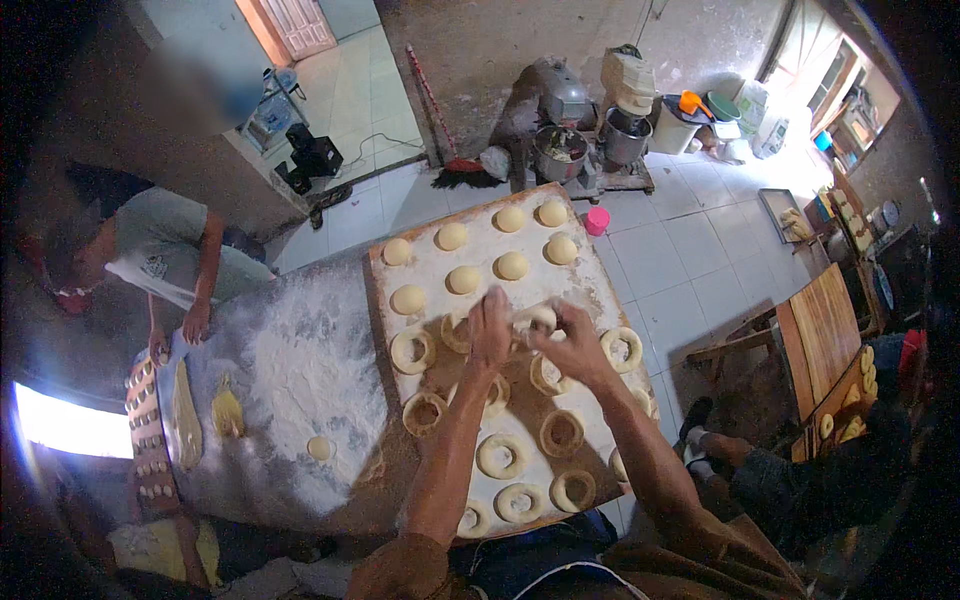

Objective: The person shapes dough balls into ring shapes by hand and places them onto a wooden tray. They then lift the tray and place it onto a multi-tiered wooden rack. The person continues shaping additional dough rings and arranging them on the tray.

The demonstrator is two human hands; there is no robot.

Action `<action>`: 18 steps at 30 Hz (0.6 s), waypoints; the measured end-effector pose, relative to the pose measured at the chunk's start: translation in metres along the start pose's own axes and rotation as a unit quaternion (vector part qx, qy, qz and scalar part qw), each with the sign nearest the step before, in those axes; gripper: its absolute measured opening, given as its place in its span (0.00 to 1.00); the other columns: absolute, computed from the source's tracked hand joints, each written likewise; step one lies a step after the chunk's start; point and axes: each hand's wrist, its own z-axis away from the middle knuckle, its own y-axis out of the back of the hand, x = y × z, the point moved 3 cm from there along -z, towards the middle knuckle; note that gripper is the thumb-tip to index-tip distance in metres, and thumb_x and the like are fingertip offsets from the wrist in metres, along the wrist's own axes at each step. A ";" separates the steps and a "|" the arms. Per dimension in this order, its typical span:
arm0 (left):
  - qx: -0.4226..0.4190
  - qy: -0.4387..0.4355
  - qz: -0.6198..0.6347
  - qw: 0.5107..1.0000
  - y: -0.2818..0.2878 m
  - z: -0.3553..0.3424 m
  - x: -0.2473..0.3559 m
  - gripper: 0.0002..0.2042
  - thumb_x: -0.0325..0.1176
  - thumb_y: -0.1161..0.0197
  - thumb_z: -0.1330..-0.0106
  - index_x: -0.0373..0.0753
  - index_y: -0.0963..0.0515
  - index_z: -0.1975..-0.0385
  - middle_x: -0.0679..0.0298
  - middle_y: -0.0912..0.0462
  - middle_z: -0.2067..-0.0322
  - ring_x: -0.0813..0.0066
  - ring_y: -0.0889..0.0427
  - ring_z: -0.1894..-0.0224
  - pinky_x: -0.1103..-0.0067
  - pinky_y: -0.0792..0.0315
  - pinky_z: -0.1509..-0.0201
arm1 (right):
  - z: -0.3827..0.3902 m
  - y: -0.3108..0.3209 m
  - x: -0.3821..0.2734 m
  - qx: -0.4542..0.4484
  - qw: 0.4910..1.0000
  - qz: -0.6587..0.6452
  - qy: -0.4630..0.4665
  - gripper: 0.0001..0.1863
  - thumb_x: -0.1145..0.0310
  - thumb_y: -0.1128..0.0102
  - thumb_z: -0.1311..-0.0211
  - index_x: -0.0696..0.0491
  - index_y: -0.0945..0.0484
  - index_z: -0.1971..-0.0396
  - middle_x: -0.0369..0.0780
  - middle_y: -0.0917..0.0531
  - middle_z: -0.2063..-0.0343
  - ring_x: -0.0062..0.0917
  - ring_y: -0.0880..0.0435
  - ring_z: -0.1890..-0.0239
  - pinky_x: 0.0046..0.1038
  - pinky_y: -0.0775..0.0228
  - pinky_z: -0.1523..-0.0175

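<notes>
Over a floured wooden board (585, 225) my two hands are raised close together. In my right hand (575, 350) is a small ring of pale dough (535, 318), gripped at its right side. My left hand (489, 330) is just left of that ring, fingers stretched upward and slightly blurred; whether it touches the dough I cannot tell. Round dough balls (512, 265) lie in rows on the far part of the board. Shaped dough rings (501, 456) cover the near part, some partly hidden under my forearms.
Left of the board, a table bears scattered flour (310, 350), a dough ball (319, 447) and a long dough strip (186, 415). A co-worker (165, 245) leans over its far left. Mixers (565, 110) stand by the wall. Another person's leg (730, 450) is at the right, beside a wooden bench (825, 320).
</notes>
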 end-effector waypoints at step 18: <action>-0.056 0.021 -0.082 0.995 0.050 0.017 -0.008 0.20 0.42 0.36 0.45 0.37 0.26 0.56 0.52 0.25 0.58 0.54 0.27 0.53 0.64 0.34 0.47 | 0.032 -0.008 0.043 0.028 0.989 0.128 -0.072 0.29 0.70 0.34 0.52 0.55 0.33 0.48 0.45 0.24 0.62 0.33 0.24 0.61 0.31 0.30 0.57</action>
